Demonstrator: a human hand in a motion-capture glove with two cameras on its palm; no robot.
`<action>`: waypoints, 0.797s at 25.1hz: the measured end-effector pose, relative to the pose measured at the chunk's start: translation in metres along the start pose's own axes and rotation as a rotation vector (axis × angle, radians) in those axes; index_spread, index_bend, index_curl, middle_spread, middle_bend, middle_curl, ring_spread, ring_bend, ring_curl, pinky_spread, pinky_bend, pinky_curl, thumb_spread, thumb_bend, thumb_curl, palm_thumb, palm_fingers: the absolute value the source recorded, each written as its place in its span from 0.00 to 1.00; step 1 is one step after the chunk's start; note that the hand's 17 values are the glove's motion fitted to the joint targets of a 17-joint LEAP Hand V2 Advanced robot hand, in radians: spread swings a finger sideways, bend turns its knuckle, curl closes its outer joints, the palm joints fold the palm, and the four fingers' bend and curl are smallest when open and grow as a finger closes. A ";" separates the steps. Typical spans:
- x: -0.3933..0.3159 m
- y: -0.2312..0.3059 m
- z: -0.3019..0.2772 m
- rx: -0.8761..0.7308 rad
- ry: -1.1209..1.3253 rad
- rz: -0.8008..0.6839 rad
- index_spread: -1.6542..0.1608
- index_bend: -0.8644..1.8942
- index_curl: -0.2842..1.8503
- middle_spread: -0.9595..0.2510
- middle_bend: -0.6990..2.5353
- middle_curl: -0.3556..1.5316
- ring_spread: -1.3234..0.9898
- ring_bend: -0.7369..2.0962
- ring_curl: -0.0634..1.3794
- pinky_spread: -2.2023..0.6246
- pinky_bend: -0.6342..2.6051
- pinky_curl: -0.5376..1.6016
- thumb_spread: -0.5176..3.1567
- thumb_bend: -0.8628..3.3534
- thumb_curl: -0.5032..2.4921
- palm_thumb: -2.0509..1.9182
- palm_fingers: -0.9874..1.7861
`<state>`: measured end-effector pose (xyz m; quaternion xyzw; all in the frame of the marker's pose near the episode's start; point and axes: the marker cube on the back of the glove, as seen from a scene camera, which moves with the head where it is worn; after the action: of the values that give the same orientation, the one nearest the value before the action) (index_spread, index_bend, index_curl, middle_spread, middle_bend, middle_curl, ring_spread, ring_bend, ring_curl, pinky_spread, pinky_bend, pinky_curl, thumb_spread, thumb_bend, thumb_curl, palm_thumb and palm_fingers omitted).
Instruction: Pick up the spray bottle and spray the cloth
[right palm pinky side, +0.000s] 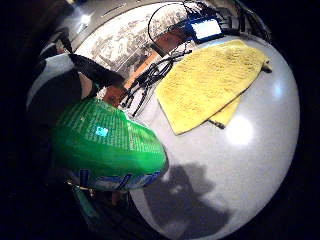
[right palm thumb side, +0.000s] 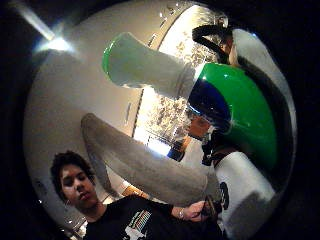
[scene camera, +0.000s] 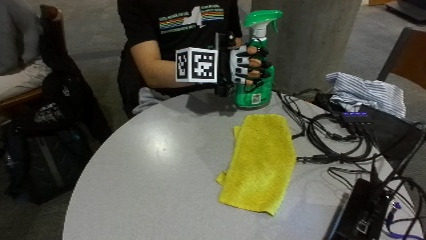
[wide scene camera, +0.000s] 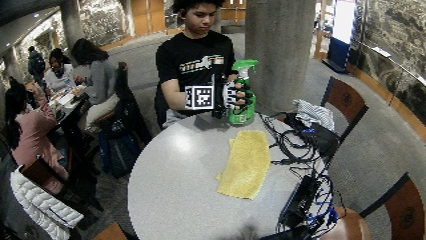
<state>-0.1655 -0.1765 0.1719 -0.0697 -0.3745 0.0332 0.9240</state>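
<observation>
The gloved right hand (scene camera: 249, 64) covers the middle of the spray bottle (scene camera: 255, 95), so most of its label is hidden. Whether the bottle's base touches the desk (scene camera: 160, 165) cannot be told. The yellow cloth (scene camera: 259, 160) hides its own folded underside. The print on the bottle's label is too small to read.

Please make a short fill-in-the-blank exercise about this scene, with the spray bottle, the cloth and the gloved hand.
1. The right hand grips a spray bottle whose colour is ____.
2. The yellow cloth lies on the ____.
3. The bottle's nozzle is ____ the hand.
4. Black cables lie beside the ____.

Missing words: green; table; above; cloth
</observation>
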 end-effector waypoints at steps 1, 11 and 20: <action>0.002 0.000 0.003 -0.006 0.002 -0.003 0.80 0.35 0.25 0.77 0.29 0.43 0.56 0.42 0.30 0.78 0.32 0.42 0.34 0.20 0.37 0.76 0.74; 0.017 0.004 0.015 -0.053 -0.013 0.004 0.80 0.35 0.26 0.77 0.29 0.42 0.56 0.41 0.30 0.78 0.32 0.42 0.36 0.20 0.36 0.75 0.74; 0.025 0.007 -0.014 -0.004 -0.035 -0.014 0.76 0.31 0.21 0.79 0.30 0.43 0.57 0.41 0.30 0.82 0.34 0.43 0.38 0.19 0.33 0.69 0.60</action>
<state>-0.1384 -0.1686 0.1781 -0.0682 -0.3910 0.0274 0.9175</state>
